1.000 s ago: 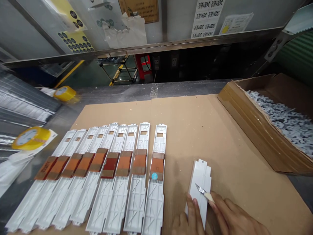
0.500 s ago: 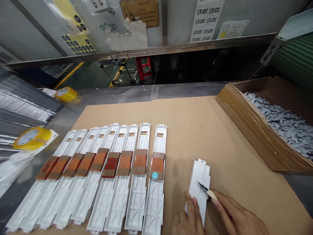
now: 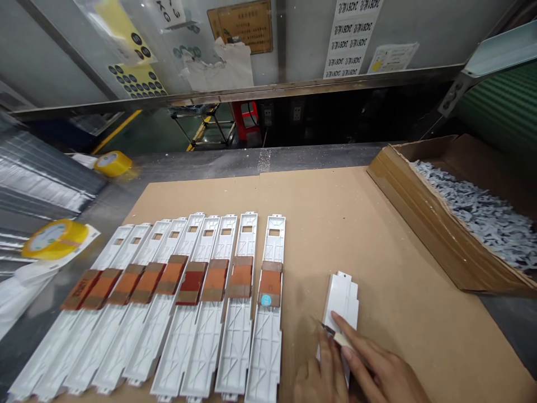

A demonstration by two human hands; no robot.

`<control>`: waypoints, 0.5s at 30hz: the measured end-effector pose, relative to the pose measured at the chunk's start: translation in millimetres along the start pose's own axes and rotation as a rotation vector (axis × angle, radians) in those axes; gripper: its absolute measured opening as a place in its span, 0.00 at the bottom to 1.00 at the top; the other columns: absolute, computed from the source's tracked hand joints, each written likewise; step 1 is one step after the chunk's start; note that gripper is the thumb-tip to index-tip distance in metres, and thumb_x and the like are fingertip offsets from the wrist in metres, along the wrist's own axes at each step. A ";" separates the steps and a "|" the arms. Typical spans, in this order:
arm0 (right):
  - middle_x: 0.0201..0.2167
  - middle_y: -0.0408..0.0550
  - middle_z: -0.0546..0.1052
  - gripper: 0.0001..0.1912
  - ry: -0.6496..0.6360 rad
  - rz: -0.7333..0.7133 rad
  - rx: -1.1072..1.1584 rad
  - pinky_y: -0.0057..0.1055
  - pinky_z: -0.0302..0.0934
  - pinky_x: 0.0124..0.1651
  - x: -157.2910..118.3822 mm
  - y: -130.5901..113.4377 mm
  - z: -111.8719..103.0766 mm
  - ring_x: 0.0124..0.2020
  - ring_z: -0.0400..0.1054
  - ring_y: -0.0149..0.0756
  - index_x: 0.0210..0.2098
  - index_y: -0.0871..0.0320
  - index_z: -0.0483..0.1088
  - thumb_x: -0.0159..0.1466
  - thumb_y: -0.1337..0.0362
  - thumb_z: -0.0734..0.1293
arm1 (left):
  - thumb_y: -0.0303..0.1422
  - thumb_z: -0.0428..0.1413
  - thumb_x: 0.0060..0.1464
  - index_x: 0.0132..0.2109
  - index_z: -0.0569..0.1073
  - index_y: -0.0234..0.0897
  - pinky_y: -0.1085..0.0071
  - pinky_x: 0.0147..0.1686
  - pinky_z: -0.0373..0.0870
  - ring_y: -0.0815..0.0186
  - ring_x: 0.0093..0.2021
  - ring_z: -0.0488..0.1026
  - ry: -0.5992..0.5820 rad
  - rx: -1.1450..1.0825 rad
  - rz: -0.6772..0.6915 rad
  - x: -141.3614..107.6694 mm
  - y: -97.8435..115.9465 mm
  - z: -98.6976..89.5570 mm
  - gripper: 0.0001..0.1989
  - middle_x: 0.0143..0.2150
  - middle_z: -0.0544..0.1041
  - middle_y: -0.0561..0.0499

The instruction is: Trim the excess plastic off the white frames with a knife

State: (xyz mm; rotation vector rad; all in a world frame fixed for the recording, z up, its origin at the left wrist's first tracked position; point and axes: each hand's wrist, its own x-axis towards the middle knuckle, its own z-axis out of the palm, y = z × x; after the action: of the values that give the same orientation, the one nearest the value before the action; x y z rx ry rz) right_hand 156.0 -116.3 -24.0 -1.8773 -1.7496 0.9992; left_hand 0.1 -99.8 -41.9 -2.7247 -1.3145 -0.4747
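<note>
I'm seeing white plastic strips [image 3: 235, 313], each banded orange-brown across the middle, one with a blue sticker [image 3: 264, 301]. Tan cardboard sheet [image 3: 377, 235], yellow tape rolls [image 3: 54, 238], grey scraps [image 3: 478, 215] in a brown box [image 3: 423, 218].

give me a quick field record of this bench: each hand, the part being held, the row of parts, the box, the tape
left hand: rests on the near end of the single white plastic part, pressing it to the cardboard sheet
right hand: grips a small knife, blade at the part's left edge
row: nine white plastic strips side by side on the sheet, each with a brown-orange tape band; the rightmost carries a blue sticker
box: cardboard box at right, holding grey plastic scraps
tape: two yellow rolls at left, one near, one far
</note>
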 end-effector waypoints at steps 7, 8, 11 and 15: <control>0.58 0.41 0.66 0.25 0.136 0.205 0.022 0.27 0.58 0.55 -11.7 17.1 0.3 0.57 0.61 0.33 0.63 0.51 0.57 0.68 0.53 0.55 | 0.45 0.64 0.40 0.52 0.72 0.28 0.69 0.24 0.72 0.62 0.28 0.74 -0.078 -0.060 -0.036 -4.9 1.4 2.8 0.34 0.50 0.75 0.37; 0.57 0.43 0.66 0.26 0.215 0.222 0.016 0.28 0.58 0.55 -15.0 19.5 -1.3 0.57 0.61 0.35 0.62 0.53 0.58 0.67 0.52 0.56 | 0.44 0.64 0.39 0.53 0.71 0.28 0.68 0.26 0.73 0.60 0.30 0.75 -0.090 -0.066 -0.039 -5.6 2.2 3.3 0.35 0.51 0.74 0.36; 0.55 0.46 0.69 0.25 0.313 0.248 0.132 0.27 0.60 0.52 -24.5 24.6 -5.7 0.56 0.61 0.38 0.57 0.57 0.66 0.66 0.50 0.58 | 0.40 0.66 0.37 0.54 0.70 0.27 0.66 0.30 0.75 0.55 0.37 0.76 -0.114 -0.081 -0.047 -6.3 3.3 4.7 0.36 0.52 0.73 0.35; 0.49 0.46 0.75 0.23 0.326 0.330 0.366 0.23 0.65 0.47 -38.1 24.6 -6.3 0.52 0.67 0.39 0.49 0.54 0.73 0.62 0.47 0.62 | 0.37 0.67 0.34 0.53 0.70 0.26 0.65 0.38 0.76 0.50 0.46 0.74 -0.073 -0.140 -0.058 -5.0 0.2 0.8 0.37 0.52 0.73 0.34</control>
State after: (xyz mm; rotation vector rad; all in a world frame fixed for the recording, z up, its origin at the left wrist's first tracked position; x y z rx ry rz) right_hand 178.9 -155.8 -28.1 -1.9812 -1.0178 0.9782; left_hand -2.5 -103.5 -44.2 -2.8486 -1.4336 -0.4935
